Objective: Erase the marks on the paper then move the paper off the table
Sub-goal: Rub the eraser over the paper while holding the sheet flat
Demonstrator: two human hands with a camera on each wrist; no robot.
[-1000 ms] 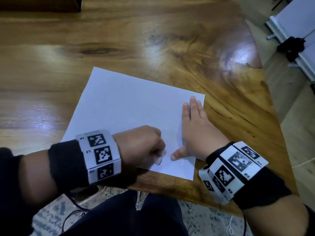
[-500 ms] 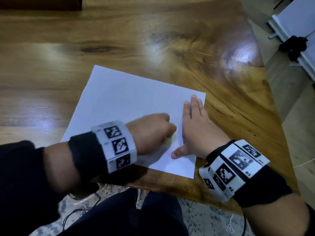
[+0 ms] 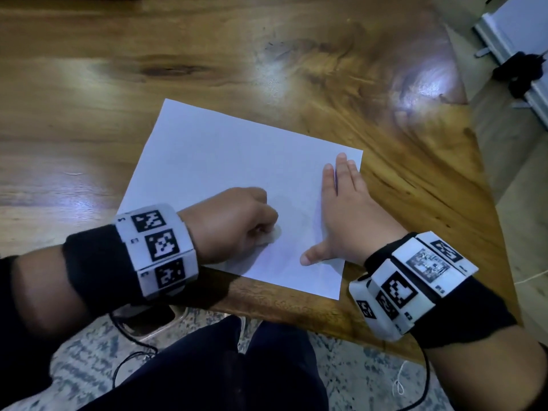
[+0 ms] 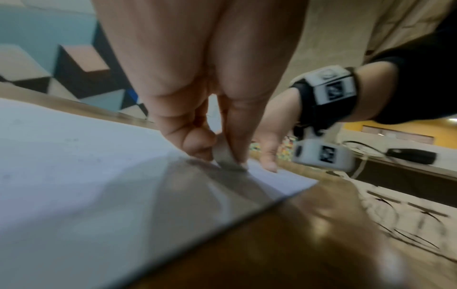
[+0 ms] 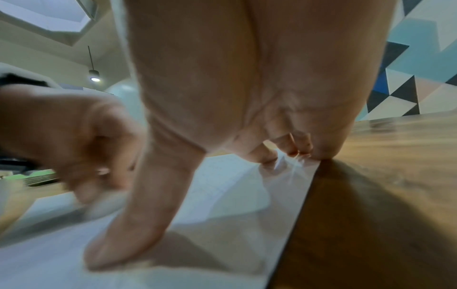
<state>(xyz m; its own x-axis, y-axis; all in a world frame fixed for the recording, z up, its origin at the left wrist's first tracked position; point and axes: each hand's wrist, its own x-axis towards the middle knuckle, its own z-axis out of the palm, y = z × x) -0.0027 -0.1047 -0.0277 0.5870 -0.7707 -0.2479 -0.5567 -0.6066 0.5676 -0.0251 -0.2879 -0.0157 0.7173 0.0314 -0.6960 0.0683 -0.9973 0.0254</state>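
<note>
A white sheet of paper (image 3: pixel 225 179) lies on the wooden table (image 3: pixel 89 84) near its front edge. My left hand (image 3: pixel 237 223) is curled into a fist over the paper's near middle and pinches a small white eraser (image 3: pixel 271 237) whose end touches the sheet; the left wrist view shows the eraser (image 4: pixel 226 158) between thumb and fingers on the paper (image 4: pixel 74 166). My right hand (image 3: pixel 344 212) lies flat on the sheet's right side, fingers straight, thumb spread out. In the right wrist view the right fingertips (image 5: pixel 296 150) press the paper (image 5: pixel 222 195) by its right edge. Any marks are too faint to make out.
The table's front edge (image 3: pixel 281 304) runs just below the paper, with my dark trousers (image 3: pixel 222 366) and a patterned rug beneath. The tabletop narrows to the right, where the floor and a white board with a black object (image 3: pixel 522 72) lie beyond it.
My left hand rubbed the eraser forward over the paper and has come back toward the near edge. The right hand has stayed flat in place and the paper has not shifted.
</note>
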